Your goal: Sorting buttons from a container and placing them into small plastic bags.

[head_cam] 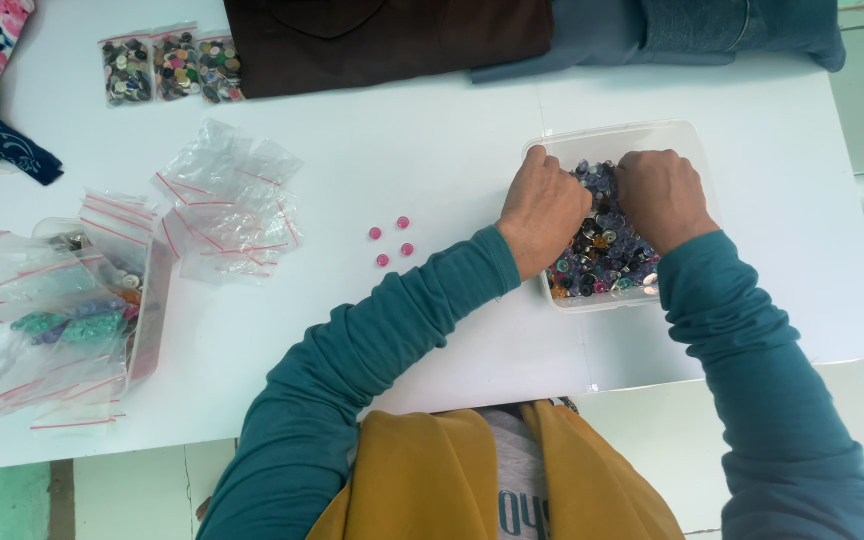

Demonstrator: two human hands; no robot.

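A clear plastic tub (624,136) on the white table (432,150) holds several mixed coloured buttons (607,255). Both hands are down inside it, knuckles up, fingers curled into the buttons. My left hand (542,210) is at the tub's left wall. My right hand (662,198) is over the middle and right part. The fingertips are hidden among the buttons, so I cannot tell whether either hand holds any. Several small pink buttons (392,241) lie loose on the table left of the tub.
A pile of empty clear zip bags (227,205) lies at centre left. Another clear tub (142,300) with bagged buttons sits at the left edge. Three filled button bags (172,66) lie at the back left. Dark folded cloth (392,40) lies along the far edge.
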